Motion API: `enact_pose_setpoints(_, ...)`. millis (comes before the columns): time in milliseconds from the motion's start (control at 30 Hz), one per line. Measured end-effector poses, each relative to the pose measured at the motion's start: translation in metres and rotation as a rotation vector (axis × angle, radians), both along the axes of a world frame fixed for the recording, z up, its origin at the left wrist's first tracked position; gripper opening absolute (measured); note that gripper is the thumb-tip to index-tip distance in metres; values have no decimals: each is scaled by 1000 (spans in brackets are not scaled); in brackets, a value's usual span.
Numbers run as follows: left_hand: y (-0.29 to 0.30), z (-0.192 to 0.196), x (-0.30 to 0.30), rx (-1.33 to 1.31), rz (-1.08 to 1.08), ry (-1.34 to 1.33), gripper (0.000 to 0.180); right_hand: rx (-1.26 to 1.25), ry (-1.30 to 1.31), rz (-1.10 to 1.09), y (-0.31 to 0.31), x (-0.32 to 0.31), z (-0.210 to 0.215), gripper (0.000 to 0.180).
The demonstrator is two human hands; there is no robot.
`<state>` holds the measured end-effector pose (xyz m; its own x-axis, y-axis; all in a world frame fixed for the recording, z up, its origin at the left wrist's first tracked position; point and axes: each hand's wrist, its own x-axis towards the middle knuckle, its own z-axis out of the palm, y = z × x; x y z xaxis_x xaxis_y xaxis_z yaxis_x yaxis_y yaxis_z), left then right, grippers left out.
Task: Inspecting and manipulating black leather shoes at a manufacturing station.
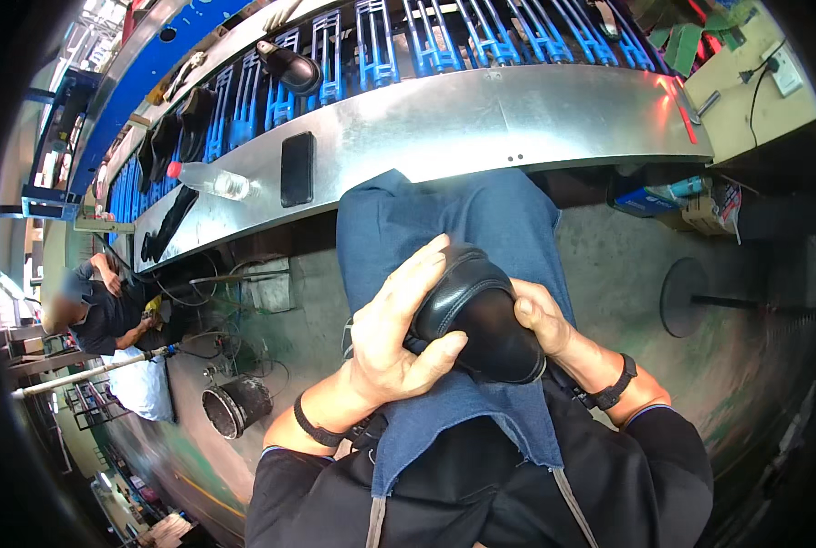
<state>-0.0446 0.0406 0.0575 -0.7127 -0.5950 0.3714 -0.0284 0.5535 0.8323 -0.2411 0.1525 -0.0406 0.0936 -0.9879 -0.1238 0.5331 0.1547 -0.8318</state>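
Centre of frame: black leather shoe (481, 320) on a blue cloth (426, 237) over the lap; long axis runs upper left to lower right; left hand (399, 329) wraps its upper-left side, right hand (540, 315) grips opposite; both equally near.

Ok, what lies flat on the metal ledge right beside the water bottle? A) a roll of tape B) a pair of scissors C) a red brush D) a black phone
D: a black phone lies flat on the metal ledge, just right of the water bottle.
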Motion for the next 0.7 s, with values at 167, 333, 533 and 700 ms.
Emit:
enact_pose_setpoints(167, 4, -3, -16, -149, 95, -36, 80, -6, 0, 37, -1, -10, 2, 66)
enact_pose_setpoints(333, 6, -8, -34, 28, -78, 37, 113, -10, -269, -42, -2, -19, -3, 70)
enact_pose_setpoints(533, -21, 29, -50, -193, -53, -53, 94, 14, -667, -12, -12, -18, 32, 68)
enact_pose_setpoints(700, -41, 34, -48, -234, -157, -118, 86, 76, -679, -34, -15, -15, 35, 65)
